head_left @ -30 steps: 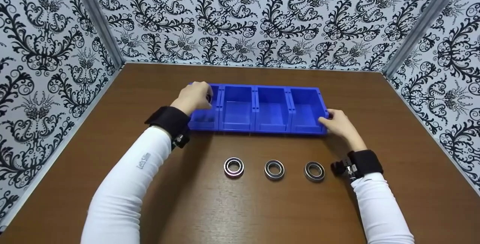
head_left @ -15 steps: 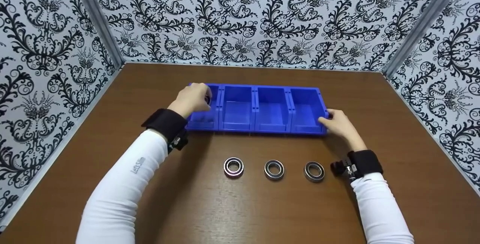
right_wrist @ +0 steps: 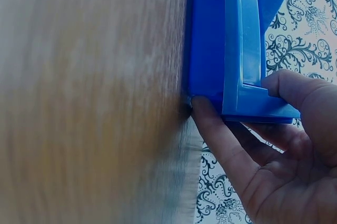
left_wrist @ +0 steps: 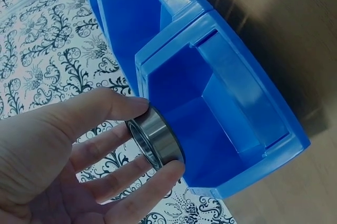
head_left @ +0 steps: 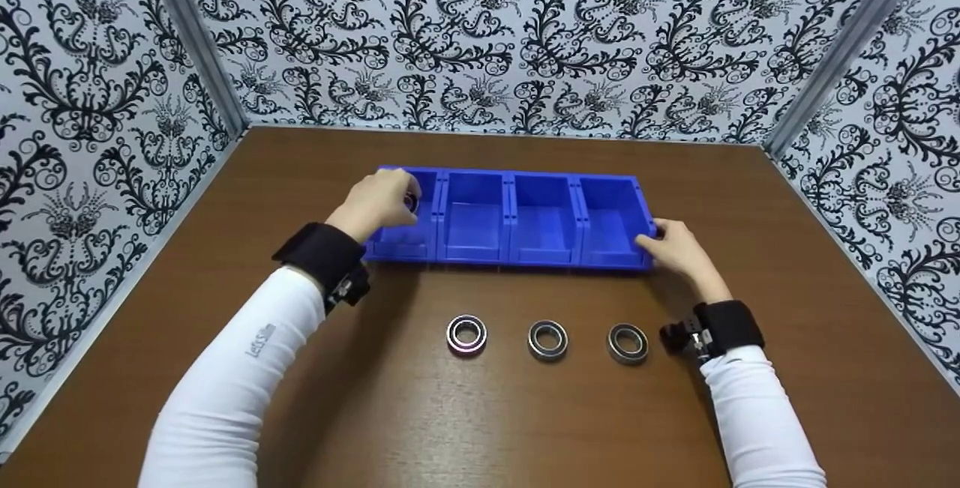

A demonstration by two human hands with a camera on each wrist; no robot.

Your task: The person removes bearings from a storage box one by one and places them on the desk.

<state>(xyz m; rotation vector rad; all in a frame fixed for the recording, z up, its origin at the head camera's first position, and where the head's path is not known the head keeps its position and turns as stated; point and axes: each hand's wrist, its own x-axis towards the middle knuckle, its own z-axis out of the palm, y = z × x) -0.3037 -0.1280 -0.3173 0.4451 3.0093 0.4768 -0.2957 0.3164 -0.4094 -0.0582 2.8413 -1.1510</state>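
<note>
My left hand pinches a metal ball bearing between thumb and fingertips, seen side-on in the left wrist view. It hovers over the leftmost compartment of a blue row of storage bins. That compartment looks bare in the left wrist view. At the far right end of the row, my right hand grips the bin's side wall, thumb on the rim and a finger low by the table. Three more bearings lie flat in front of the bins: a left one, a middle one and a right one.
The brown wooden table reaches back to a patterned wall. Similar panels close off both sides, with grey posts in the corners. A black strap with a small camera sits on each wrist.
My left hand has drifted slightly left and toward me, still holding the bearing. My right hand stays on the bin's end, and the three bearings on the table lie as before.
</note>
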